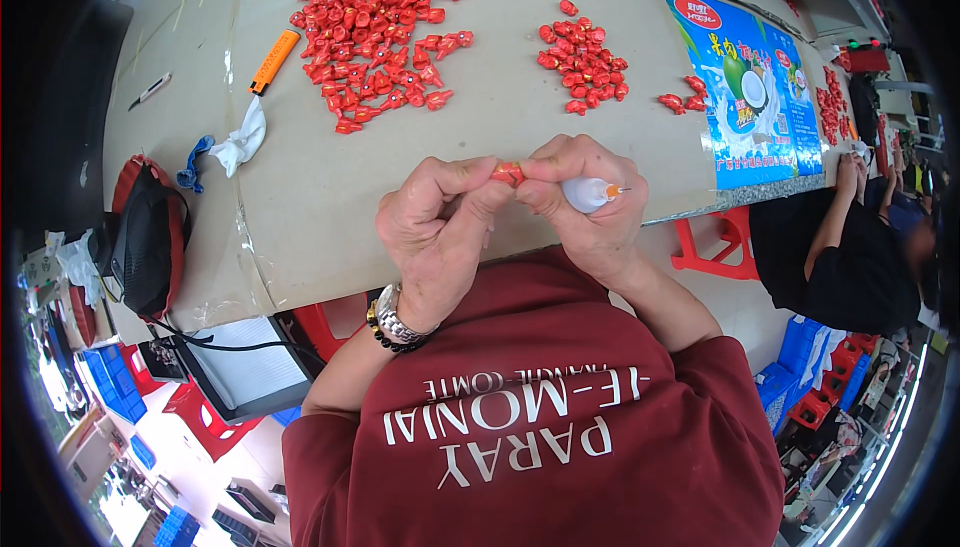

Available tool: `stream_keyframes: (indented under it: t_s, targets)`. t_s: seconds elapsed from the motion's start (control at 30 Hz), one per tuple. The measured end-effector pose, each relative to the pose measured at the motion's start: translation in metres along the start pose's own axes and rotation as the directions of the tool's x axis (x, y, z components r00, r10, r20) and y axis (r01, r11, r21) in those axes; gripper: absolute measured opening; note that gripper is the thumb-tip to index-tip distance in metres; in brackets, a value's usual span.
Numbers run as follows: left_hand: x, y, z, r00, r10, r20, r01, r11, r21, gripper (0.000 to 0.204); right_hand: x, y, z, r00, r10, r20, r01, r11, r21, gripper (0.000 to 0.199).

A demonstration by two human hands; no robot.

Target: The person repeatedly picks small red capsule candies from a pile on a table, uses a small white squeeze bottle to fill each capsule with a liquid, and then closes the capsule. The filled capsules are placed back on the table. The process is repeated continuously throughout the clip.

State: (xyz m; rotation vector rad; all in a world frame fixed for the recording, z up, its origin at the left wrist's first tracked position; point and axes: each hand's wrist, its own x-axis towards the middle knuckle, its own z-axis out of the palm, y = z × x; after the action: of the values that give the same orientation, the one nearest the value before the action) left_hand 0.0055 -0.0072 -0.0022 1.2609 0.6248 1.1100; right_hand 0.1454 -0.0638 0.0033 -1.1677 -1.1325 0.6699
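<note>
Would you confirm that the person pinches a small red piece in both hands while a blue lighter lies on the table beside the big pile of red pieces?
Not quite: the lighter is orange, not blue. The head view shows it left of the big pile on the table. The rest holds: the left hand and right hand pinch a small red piece.

Large pile of small parts (380, 32) upper centre of frame, on surface (330, 197). Smaller pile (583, 59) to its right. Lighter (274, 61) left of large pile; crumpled cloth (238, 142) just below lighter. Bag (148, 237) at left edge. Printed sheet (745, 87) upper right. Both hands at centre, near lower surface edge.
</note>
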Motion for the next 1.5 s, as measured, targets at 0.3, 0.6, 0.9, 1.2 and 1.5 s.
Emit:
stream_keyframes:
  t_s: [0.3,0.6,0.9,1.2,1.5]
  targets:
    - [0.004,0.011,0.006,0.988,-0.149,0.041,0.146,0.986,0.075,0.01,0.024,-0.015,-0.016,0.907,0.414,0.07,-0.419,0.903,0.094,0.011]
    - [0.001,0.006,0.005,0.996,-0.089,-0.008,0.088,0.956,0.279,0.011,0.025,-0.013,-0.015,0.853,0.509,0.113,-0.521,0.829,0.203,0.012]
    - [-0.001,-0.002,0.002,0.999,0.037,0.034,-0.047,0.929,0.368,0.008,0.02,-0.014,-0.011,0.832,0.546,0.095,-0.55,0.793,0.261,0.014]
    - [0.008,0.007,0.001,0.97,-0.239,0.053,0.228,0.96,0.163,0.02,0.026,-0.015,-0.021,0.905,0.418,0.073,-0.422,0.905,0.052,0.012]
    - [0.007,0.006,0.001,0.961,-0.249,0.117,0.237,0.966,0.103,0.026,0.021,-0.002,-0.018,0.992,0.081,0.093,-0.074,0.994,-0.076,0.016]
